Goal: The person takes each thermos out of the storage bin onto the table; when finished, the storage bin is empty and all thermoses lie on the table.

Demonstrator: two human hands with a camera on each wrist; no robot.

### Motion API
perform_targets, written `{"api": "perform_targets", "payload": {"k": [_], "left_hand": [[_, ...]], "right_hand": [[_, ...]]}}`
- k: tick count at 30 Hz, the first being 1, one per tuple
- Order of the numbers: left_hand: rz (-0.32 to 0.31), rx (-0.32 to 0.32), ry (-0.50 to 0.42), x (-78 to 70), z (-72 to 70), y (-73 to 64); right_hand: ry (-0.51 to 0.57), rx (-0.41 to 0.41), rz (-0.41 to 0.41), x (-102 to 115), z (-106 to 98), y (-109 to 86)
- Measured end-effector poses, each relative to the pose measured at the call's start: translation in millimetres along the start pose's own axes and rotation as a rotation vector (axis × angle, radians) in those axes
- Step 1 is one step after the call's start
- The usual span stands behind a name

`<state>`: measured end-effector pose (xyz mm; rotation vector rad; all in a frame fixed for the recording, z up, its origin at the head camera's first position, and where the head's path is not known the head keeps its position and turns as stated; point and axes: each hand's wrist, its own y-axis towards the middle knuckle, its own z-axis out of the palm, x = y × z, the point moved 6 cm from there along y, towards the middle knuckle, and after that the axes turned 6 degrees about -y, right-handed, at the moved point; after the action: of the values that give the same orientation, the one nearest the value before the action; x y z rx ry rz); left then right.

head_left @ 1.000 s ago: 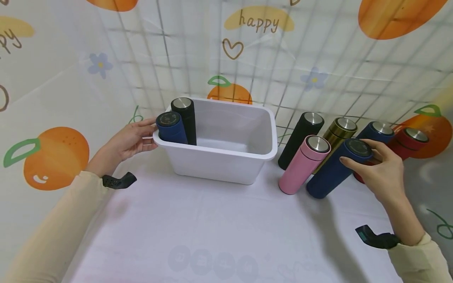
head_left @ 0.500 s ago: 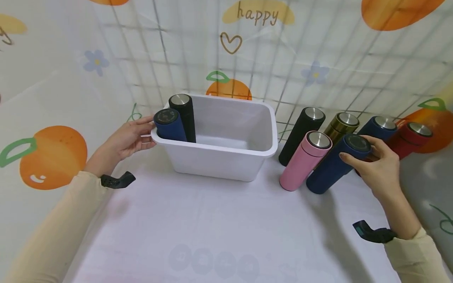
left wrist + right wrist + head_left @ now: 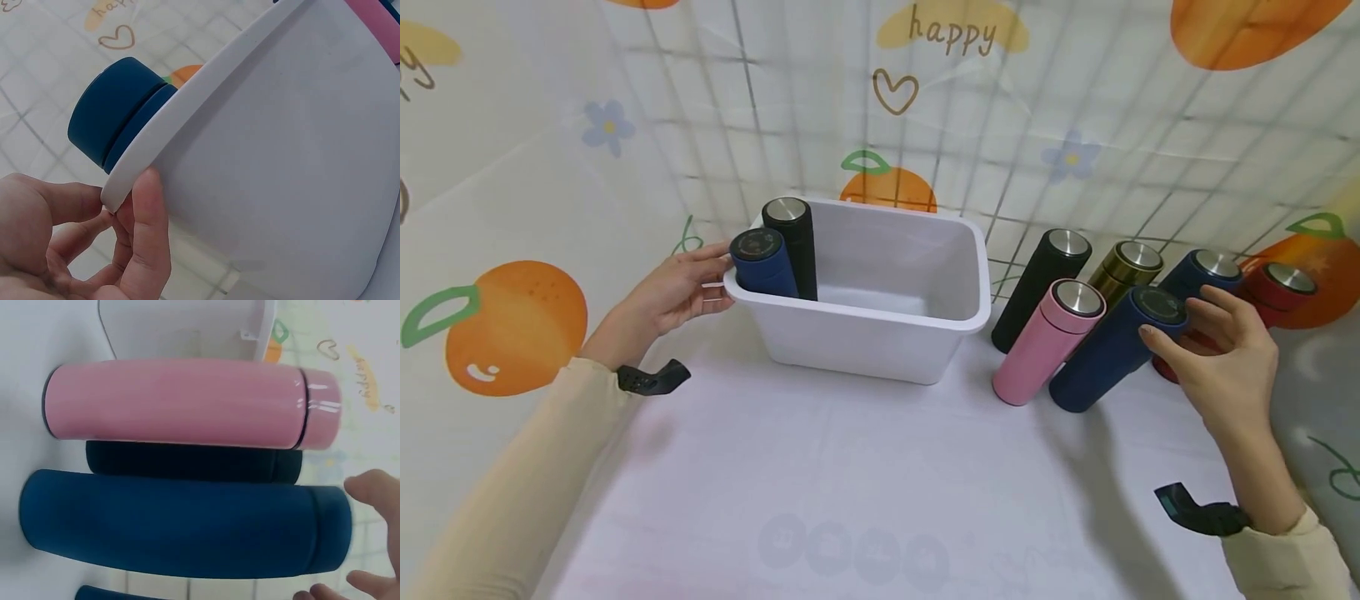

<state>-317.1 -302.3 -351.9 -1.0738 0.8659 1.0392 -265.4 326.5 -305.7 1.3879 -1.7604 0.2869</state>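
My left hand (image 3: 658, 300) pinches the left rim of a white plastic tub (image 3: 857, 342), thumb on one side and fingers on the other in the left wrist view. Inside the tub's left end stand a blue thermos flask (image 3: 767, 271) and a black one (image 3: 801, 250). On the right, my right hand (image 3: 1232, 367) is beside the lid of another blue thermos flask (image 3: 1101, 354), which stands upright on the table. Its thumb and fingers are spread around the lid without gripping it; the right wrist view shows gaps between them and the flask (image 3: 169, 525).
Close to that flask stand a pink flask (image 3: 1037, 358), a black flask (image 3: 1033, 296), a gold flask (image 3: 1120, 271), a further blue flask (image 3: 1195, 283) and a red one (image 3: 1262, 304). A wire grid (image 3: 1000, 200) behind printed cloth rises at the back.
The right hand has loosened from the front blue flask's lid and shifted slightly right, its fingers wider apart. The flask stays standing. My left hand keeps its place on the tub's rim.
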Motion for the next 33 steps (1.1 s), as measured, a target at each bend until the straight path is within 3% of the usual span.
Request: {"api": "perform_targets", "payload": {"k": [6, 14, 19, 26, 33], "left_hand": [[0.001, 0.0, 0.004, -1.8, 1.6, -1.0], [-0.007, -0.001, -0.011, -0.9, 1.7, -1.1], [-0.007, -0.003, -0.012, -0.2, 1.6, -0.8], [-0.005, -0.004, -0.007, -0.1, 1.5, -1.1], [0.001, 0.027, -0.043, 0.1, 3.0, -1.5]], "right_hand": [[-0.018, -0.099, -0.131, 19.6, -14.6, -17.7], [0.08, -0.164, -0.3, 58.2, -27.6, -45.0], [0.116, -0.128, -0.339, 76.6, -26.5, -59.6], [0.256, -0.045, -0.485, 99.8, -16.8, -71.5], [0.26, 0.039, -0.52, 118.7, -5.0, -77.2]]}}
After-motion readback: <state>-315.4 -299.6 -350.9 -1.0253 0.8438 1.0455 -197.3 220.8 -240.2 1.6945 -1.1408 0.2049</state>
